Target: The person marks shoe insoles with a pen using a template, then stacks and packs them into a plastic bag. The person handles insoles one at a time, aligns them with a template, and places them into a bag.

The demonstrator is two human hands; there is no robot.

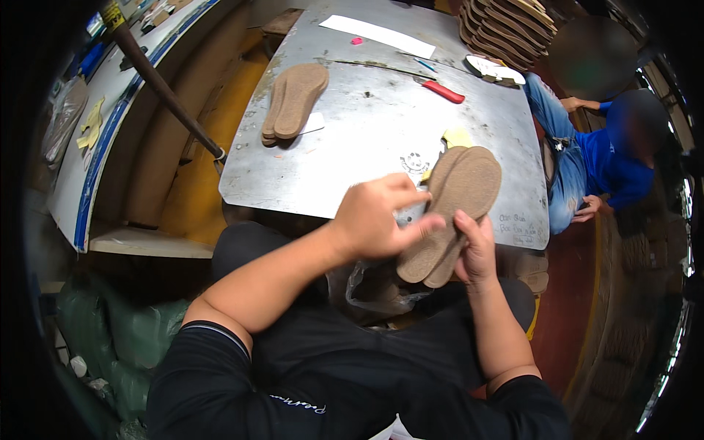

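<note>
A pair of brown insoles (pixel 467 188) is in my right hand (pixel 478 253), tilted over the near edge of the metal table. The thumb lies on top of them and the other fingers go underneath. My left hand (pixel 385 217) is open beside their left edge, its fingers apart and a little blurred. Its thumb reaches over the upper insole; whether it touches cannot be told. Yellow paper (pixel 458 137) lies on the table just behind the insoles. More brown insoles (pixel 297 99) rest in a small overlapping pile on the table's left half.
On the metal table (pixel 352 147) lie a red-handled cutter (pixel 444 92), a white strip (pixel 378 37) and a white piece (pixel 495 70). A tall stack of insoles (pixel 506 29) stands far right. A person in blue (pixel 609 154) sits at the right side. A bench (pixel 117 125) runs along the left.
</note>
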